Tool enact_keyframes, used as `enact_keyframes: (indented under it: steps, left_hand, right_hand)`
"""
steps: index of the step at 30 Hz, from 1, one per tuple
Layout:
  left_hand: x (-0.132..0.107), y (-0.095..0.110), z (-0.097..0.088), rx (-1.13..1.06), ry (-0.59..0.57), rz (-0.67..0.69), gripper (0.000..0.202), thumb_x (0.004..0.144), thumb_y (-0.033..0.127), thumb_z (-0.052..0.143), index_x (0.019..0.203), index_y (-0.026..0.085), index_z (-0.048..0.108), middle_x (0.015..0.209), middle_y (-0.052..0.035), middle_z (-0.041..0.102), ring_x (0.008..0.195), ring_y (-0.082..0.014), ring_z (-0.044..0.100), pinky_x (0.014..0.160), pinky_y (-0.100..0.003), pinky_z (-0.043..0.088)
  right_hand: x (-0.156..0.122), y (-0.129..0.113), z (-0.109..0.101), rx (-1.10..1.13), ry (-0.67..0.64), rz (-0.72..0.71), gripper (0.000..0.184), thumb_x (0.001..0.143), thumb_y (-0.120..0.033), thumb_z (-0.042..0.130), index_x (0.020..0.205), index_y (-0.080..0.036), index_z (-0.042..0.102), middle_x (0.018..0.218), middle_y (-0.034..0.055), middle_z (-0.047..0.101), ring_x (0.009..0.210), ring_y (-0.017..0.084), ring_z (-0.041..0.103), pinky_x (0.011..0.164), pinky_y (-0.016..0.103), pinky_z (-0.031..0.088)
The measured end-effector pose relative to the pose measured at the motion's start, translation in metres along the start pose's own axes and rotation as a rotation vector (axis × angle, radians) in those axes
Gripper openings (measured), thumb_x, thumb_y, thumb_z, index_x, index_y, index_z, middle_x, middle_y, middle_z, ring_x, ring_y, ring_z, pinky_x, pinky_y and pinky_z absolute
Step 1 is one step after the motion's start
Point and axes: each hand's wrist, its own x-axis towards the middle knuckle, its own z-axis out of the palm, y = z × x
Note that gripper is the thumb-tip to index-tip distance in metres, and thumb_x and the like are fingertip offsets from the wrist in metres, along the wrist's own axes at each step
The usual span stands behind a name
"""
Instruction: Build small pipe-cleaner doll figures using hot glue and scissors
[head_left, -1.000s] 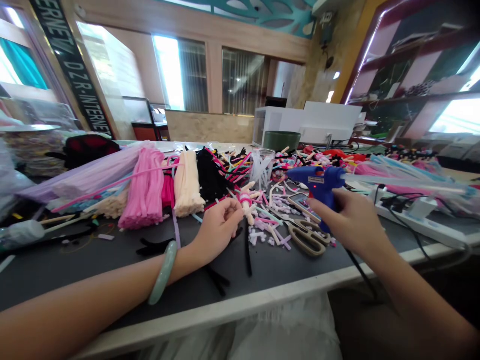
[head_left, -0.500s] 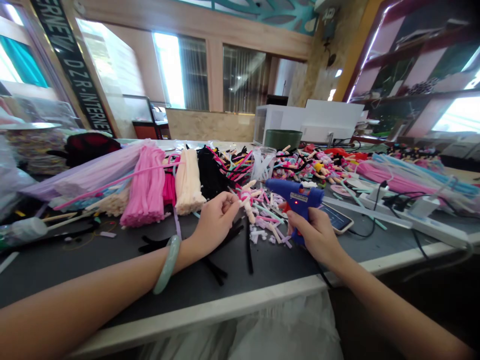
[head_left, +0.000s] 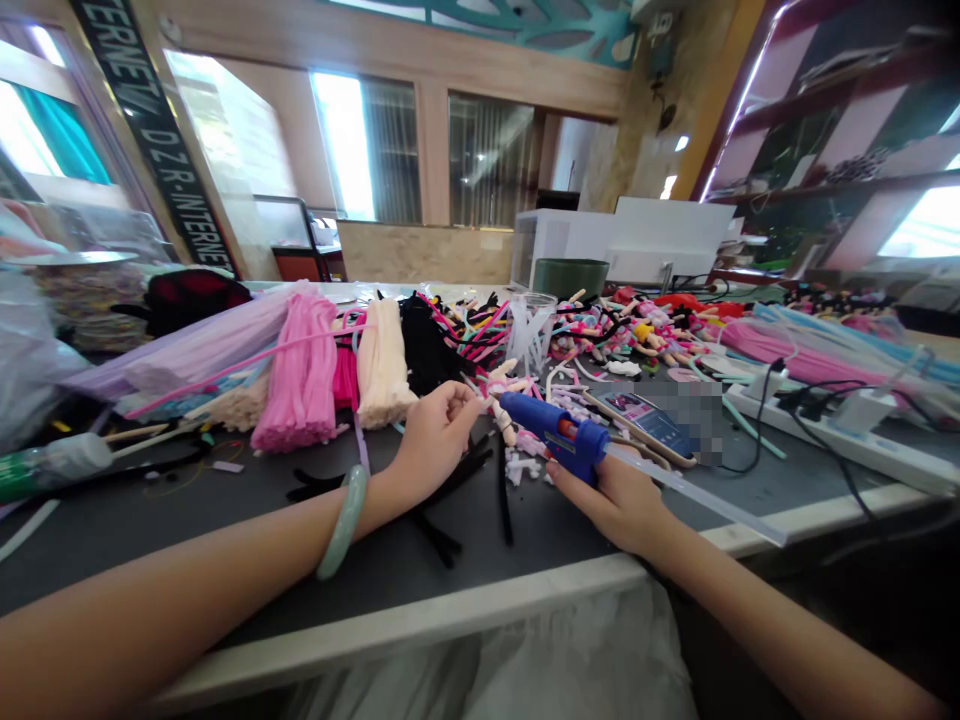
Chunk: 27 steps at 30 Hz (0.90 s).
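My left hand (head_left: 435,440), with a pale green bangle (head_left: 343,522) on the wrist, pinches a small doll figure of cream and pink pipe cleaner (head_left: 501,390) over the dark tabletop (head_left: 225,545). My right hand (head_left: 611,500) grips a blue hot glue gun (head_left: 551,432) with a clear glue stick (head_left: 705,498) sticking out of its back. The gun's nozzle points left and sits right at the small figure. Black pipe-cleaner pieces (head_left: 442,540) lie beneath my hands.
Bundles of lilac, pink, cream and black pipe cleaners (head_left: 300,370) lie at the back left. A phone (head_left: 645,418), a clear cup (head_left: 529,330), a heap of small figures (head_left: 637,335), a green bowl (head_left: 570,276) and a power strip with cables (head_left: 832,425) stand to the right. The table edge (head_left: 480,610) is near me.
My right hand has brought the glue gun down and to the left, from raised over the scissors to low on the table with its nozzle at the figure. My left hand has stayed almost still.
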Motion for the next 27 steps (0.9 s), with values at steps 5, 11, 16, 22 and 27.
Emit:
enact_keyframes:
  steps: [5, 11, 16, 22, 27]
  left_hand:
    - [-0.0003, -0.0001, -0.0001, -0.002, -0.003, 0.001, 0.018, 0.082, 0.033, 0.052, 0.073, 0.018, 0.051, 0.042, 0.0085, 0.043, 0.038, -0.0088, 0.044, 0.043, -0.02, 0.032]
    - [-0.0001, -0.0015, -0.0001, 0.0, 0.002, 0.008, 0.016, 0.081, 0.031, 0.052, 0.073, 0.018, 0.052, 0.041, 0.0085, 0.043, 0.038, -0.0087, 0.043, 0.043, -0.02, 0.032]
    - [-0.0004, -0.0007, 0.0003, -0.01, 0.005, 0.013, 0.016, 0.081, 0.032, 0.053, 0.073, 0.018, 0.054, 0.042, 0.0079, 0.044, 0.038, -0.009, 0.043, 0.043, -0.021, 0.032]
    - [0.0004, -0.0025, 0.0005, 0.001, 0.004, 0.014, 0.015, 0.081, 0.031, 0.052, 0.074, 0.018, 0.053, 0.042, 0.0083, 0.044, 0.038, -0.0089, 0.043, 0.043, -0.02, 0.032]
    - [0.0008, -0.0031, 0.0002, -0.002, -0.004, 0.017, 0.015, 0.081, 0.031, 0.051, 0.074, 0.018, 0.053, 0.042, 0.0082, 0.044, 0.038, -0.0089, 0.044, 0.043, -0.02, 0.032]
  right_hand:
    - [0.0002, 0.0013, 0.0009, -0.052, -0.022, -0.037, 0.027, 0.087, -0.039, 0.047, 0.072, -0.02, 0.058, 0.058, 0.0014, 0.058, 0.052, 0.016, 0.052, 0.051, 0.027, 0.036]
    - [0.002, -0.0022, 0.0013, -0.092, -0.009, -0.087, 0.032, 0.086, -0.038, 0.047, 0.061, -0.02, 0.049, 0.051, -0.0012, 0.049, 0.047, 0.013, 0.045, 0.05, 0.026, 0.031]
    - [0.0027, -0.0019, 0.002, -0.096, -0.024, -0.104, 0.032, 0.087, -0.037, 0.047, 0.059, -0.02, 0.046, 0.05, -0.0019, 0.047, 0.046, 0.012, 0.043, 0.05, 0.026, 0.03]
    - [0.0023, -0.0023, 0.0014, -0.103, -0.036, -0.102, 0.033, 0.087, -0.037, 0.046, 0.059, -0.02, 0.044, 0.05, -0.002, 0.047, 0.046, 0.012, 0.043, 0.05, 0.026, 0.029]
    - [0.0027, -0.0031, 0.0009, -0.091, -0.041, -0.099, 0.033, 0.086, -0.037, 0.046, 0.058, -0.021, 0.044, 0.05, -0.0021, 0.047, 0.046, 0.012, 0.043, 0.049, 0.026, 0.029]
